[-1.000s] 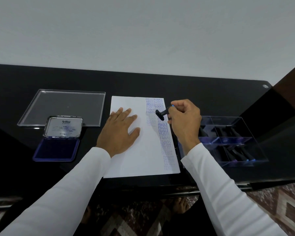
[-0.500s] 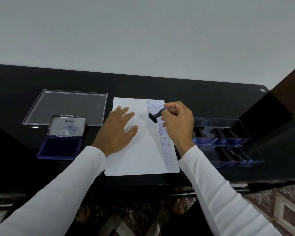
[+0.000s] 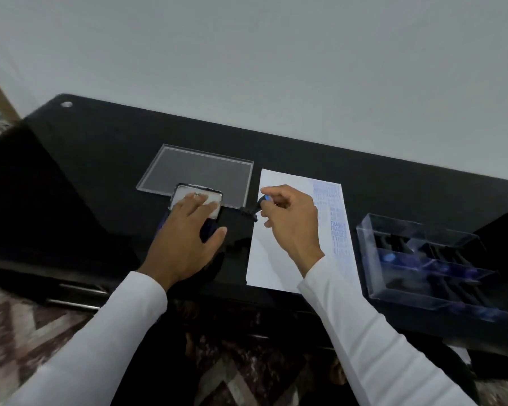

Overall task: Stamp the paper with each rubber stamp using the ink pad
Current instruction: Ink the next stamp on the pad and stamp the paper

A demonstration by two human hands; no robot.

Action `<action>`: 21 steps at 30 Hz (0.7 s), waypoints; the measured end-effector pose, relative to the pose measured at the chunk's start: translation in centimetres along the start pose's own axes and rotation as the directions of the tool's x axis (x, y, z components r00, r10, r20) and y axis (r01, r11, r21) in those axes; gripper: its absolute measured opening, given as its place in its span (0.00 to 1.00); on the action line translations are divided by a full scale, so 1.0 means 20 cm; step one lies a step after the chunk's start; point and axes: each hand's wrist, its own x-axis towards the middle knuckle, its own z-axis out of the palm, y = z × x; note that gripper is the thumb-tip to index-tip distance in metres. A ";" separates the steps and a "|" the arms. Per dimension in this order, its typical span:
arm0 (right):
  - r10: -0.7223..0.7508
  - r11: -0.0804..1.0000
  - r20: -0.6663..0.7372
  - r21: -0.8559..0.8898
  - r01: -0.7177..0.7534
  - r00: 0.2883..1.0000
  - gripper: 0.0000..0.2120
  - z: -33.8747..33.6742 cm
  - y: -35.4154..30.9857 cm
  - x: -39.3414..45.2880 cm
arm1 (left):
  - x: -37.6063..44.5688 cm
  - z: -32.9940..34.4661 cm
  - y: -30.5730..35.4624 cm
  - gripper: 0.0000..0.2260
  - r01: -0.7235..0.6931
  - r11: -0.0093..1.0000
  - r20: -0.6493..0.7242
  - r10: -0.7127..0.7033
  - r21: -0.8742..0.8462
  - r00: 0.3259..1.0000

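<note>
Head view is showing the right hand (image 3: pixel 291 221) pinching, fingers clamped on its blue-tipped handle, a small black rubber stamp (image 3: pixel 250 211), seemingly light and rigid, between white paper (image 3: pixel 276 259) and ink pad (image 3: pixel 210 230), which the flat left hand (image 3: pixel 185 238) is steadying.

Table (image 3: pixel 106 148): glossy black top, mirror-smooth, reflecting the wall. Paper (image 3: pixel 279 253): matt white sheet, printed with blue ink along its right side. Ink pad (image 3: pixel 214 213): hinged lid with a pale, slightly shiny face; dark blue inking surface, matt. Rubber stamp (image 3: pixel 251 212): black plastic with a blue plastic grip. Flat lid (image 3: pixel 200 171): clear smooth plastic. Compartment box (image 3: pixel 423 259): clear glossy plastic. Sleeves (image 3: pixel 373 341): smooth white cloth. Floor (image 3: pixel 18 323): polished patterned stone or tile.
</note>
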 end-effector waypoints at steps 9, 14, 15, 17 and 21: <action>-0.057 0.998 0.158 0.020 0.054 0.986 0.09 0.33 -0.09 -0.12 | -0.17 -0.17 -0.29 0.28 0.091 0.996 -0.037 -0.091 0.024 0.995; -0.105 0.993 0.206 -0.031 0.114 0.973 0.13 0.45 -0.14 -0.15 | -0.22 -0.21 -0.39 0.32 0.108 0.993 -0.036 -0.107 0.047 0.994; -0.120 0.989 0.215 -0.059 0.136 0.969 0.13 0.46 -0.15 -0.16 | -0.22 -0.21 -0.41 0.33 0.109 0.993 -0.036 -0.107 0.046 0.994; -0.175 0.971 0.232 -0.120 0.207 0.957 0.11 0.47 -0.17 -0.18 | -0.23 -0.21 -0.44 0.35 0.108 0.992 -0.033 -0.106 0.060 0.994; -0.269 0.922 0.252 -0.212 0.324 0.930 0.11 0.48 -0.20 -0.20 | -0.23 -0.20 -0.47 0.35 0.091 0.986 -0.018 -0.089 0.137 0.996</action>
